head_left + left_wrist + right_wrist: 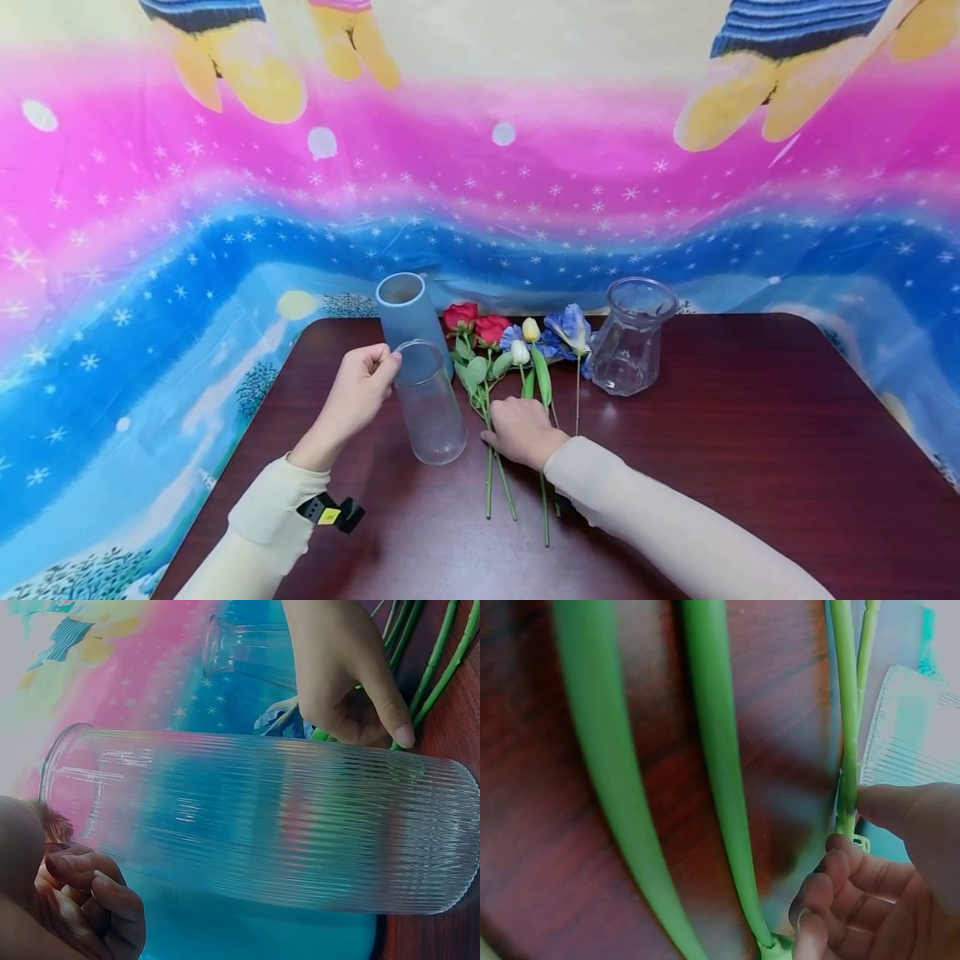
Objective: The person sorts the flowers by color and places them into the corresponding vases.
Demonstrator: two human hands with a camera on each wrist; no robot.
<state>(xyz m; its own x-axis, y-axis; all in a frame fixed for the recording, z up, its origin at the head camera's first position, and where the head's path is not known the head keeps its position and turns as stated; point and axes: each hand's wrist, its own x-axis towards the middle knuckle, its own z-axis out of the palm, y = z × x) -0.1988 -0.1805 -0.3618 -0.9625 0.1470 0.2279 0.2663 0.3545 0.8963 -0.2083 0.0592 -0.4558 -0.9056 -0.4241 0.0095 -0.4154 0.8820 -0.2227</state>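
With thumb and curled fingers my left hand [358,392] pinches the rim of a clear ribbed glass vase [435,417], which leans slightly on the table; the left wrist view shows the vase [262,825] lengthwise beside the left hand [82,900]. My right hand [522,432] is over the flower stems, right of the vase. In the right wrist view, the thumb and fingers of the right hand [885,862] close on green stems [847,750]. Red roses [492,328], a white tulip [520,352], a yellow tulip [531,330] and blue flowers [572,327] lie beyond the hand.
A blue-grey vase [408,312] stands behind the clear one. At the right, a flared glass vase [630,350] is on the dark wooden table [735,433]. A colourful printed cloth [480,183] hangs behind the table.
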